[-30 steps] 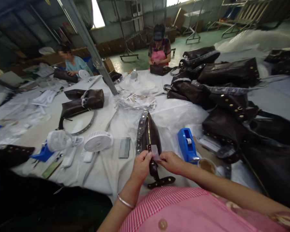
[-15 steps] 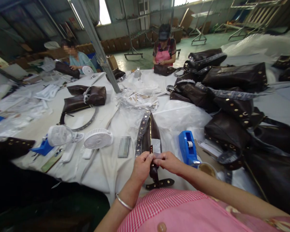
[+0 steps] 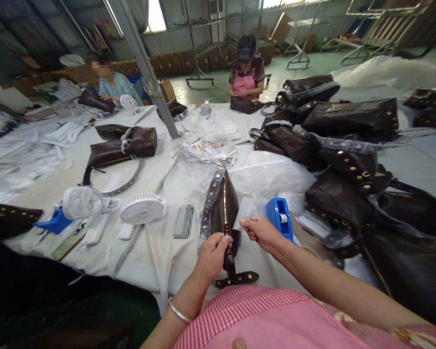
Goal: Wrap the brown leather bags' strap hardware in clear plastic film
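Observation:
A dark brown studded bag (image 3: 223, 201) with a gold zipper lies lengthwise on the white table (image 3: 156, 252) right in front of me. My left hand (image 3: 213, 254) pinches the near end of the bag at the zipper. My right hand (image 3: 260, 231) is lifted to the right of it, fingers pinched on a piece of clear film (image 3: 244, 209) that stretches up from the fingertips. A blue tape dispenser (image 3: 280, 217) stands just beyond my right hand. A studded strap end (image 3: 238, 278) lies under my hands at the table's edge.
A heap of dark brown bags (image 3: 334, 145) fills the right side. Two small white fans (image 3: 142, 208) and a blue stand (image 3: 54, 222) sit to the left, with another bag (image 3: 125, 145) and clear plastic wrappers (image 3: 203, 148) farther back. Two people work at the far side.
My right hand has pulled away from the left, moving right and up with the clear film. My left hand stays on the bag's near end.

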### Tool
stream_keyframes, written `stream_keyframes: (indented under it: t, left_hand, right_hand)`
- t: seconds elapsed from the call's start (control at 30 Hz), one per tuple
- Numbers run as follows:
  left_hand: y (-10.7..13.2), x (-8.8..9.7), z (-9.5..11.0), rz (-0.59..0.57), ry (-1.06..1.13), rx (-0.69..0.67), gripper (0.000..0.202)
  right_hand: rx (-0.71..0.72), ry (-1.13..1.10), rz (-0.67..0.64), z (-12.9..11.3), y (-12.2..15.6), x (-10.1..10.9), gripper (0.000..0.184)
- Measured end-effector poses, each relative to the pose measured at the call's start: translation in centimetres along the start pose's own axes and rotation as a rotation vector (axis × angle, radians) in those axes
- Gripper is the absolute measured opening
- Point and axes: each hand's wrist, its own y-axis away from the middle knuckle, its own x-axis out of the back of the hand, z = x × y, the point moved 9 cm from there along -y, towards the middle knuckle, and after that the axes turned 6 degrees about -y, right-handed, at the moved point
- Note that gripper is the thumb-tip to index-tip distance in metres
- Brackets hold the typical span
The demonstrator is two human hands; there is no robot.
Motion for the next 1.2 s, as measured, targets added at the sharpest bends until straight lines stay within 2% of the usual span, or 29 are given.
stream_keyframes:
  t: [0.07,0.2,0.5,0.63,0.83,0.97,1.07,1.17,1.2]
  left_hand:
    - [0.1,-0.4,-0.1,-0.027,-0.010,0.003,0.035]
    - [-0.2,-0.8,-0.3,-0.043,-0.049,-0.004,0.035]
    - [-0.8,-1.0,-1.0,-0.025,-0.051,0.025,0.034]
    - [-0.8,-0.9,-0.5,-0.008,-0.118,0.006,0.032]
    - [-0.3,-0.5,1.5,0.071,-0.293,-0.156,0.034]
    - [-0.2,-0.6,1.9,0.094,-0.368,-0.211,0.034]
    - [0.0,-0.5,2.1,0.084,-0.357,-0.248,0.030]
    - [0.7,0.3,2.3,0.090,-0.300,-0.319,0.011]
    - [0.9,0.7,2.1,0.100,-0.285,-0.326,0.017]
  right_hand:
    - [-0.025,-0.117,0.014,0.4,-0.4,0.2,0.043]
    - [-0.030,-0.210,0.030,0.6,-0.7,0.1,0.040]
    - [0.032,-0.197,0.021,-0.3,-0.1,-0.4,0.042]
    - [0.116,-0.075,0.052,-1.2,0.4,-0.3,0.043]
    - [0.275,0.232,0.094,-3.0,1.5,-0.2,0.037]
    - [0.389,0.408,0.018,-4.0,2.4,-1.5,0.030]
    - [0.403,0.463,-0.063,-3.6,2.6,-2.3,0.031]
    - [0.399,0.483,-0.104,-2.9,2.4,-2.4,0.030]
    - [0.410,0.490,-0.107,-2.8,2.3,-2.3,0.028]
